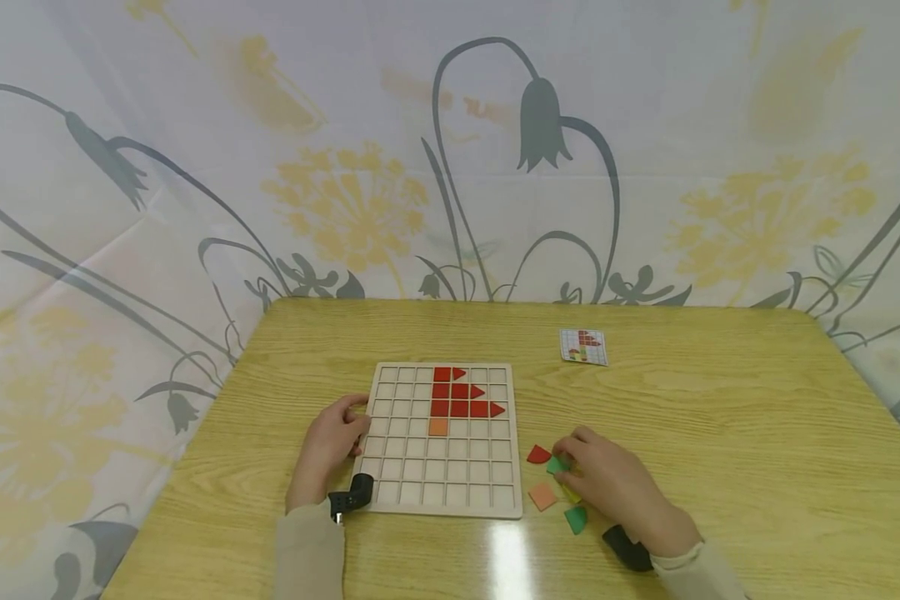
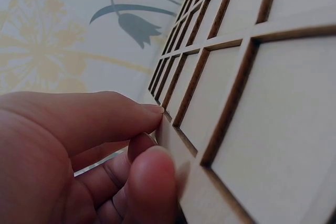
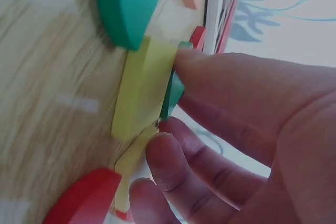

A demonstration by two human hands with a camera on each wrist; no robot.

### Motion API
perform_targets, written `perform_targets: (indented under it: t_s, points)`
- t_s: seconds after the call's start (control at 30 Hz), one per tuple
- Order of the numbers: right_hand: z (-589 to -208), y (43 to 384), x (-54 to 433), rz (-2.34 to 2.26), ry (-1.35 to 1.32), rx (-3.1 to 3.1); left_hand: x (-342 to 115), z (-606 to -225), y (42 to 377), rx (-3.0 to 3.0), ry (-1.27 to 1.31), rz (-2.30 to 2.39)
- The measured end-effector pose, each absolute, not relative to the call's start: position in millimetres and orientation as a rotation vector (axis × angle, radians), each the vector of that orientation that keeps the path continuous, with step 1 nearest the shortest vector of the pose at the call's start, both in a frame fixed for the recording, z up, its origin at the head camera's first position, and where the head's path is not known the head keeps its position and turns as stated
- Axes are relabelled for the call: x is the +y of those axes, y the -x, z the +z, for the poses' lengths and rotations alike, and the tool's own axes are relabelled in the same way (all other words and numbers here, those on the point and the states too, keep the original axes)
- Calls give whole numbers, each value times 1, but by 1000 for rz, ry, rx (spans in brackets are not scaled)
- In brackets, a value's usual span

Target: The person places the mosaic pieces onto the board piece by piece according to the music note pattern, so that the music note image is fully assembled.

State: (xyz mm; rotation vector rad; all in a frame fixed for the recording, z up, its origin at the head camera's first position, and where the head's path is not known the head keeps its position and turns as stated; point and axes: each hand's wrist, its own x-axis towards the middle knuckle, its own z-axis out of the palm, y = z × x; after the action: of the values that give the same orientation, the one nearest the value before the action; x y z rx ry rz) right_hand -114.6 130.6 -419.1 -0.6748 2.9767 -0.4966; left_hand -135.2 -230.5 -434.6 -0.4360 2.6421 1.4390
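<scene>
A pale wooden grid board (image 1: 405,492) lies on the table. Along its left edge is my left hand (image 1: 333,437), whose fingertips (image 2: 152,109) grip the raised rim (image 2: 176,145). Red squares and triangles form three rows in the board's upper part, with an orange square (image 1: 438,427) below them. To the board's right, my right hand (image 1: 607,475) holds a green piece (image 3: 173,95) between thumb and fingers; its outline is partly hidden. Around those fingers lie a red quarter-circle (image 1: 538,454), a yellow piece (image 3: 142,85), an orange square (image 1: 542,497) and a green quarter-circle (image 1: 576,520).
A small pattern card (image 1: 583,347) with a coloured design lies on the wooden table (image 1: 720,400), behind the loose pieces. A flower-printed cloth (image 1: 495,208) hangs beyond the far edge. Each wrist carries a black camera mount (image 1: 352,493).
</scene>
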Motion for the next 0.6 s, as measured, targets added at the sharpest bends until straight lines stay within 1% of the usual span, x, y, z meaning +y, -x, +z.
perform_targets:
  t_s: [0.13,0.4,0.6]
  points:
    - [-420,114,129,-531,700,2967,-230,-434,135,2645,439,1440]
    - [-420,116,129,-686,562,2870,-229,-434,134,2648,434,1447]
    - [-421,122,134,-823,534,2786,-229,-433,134,2663,418,1431]
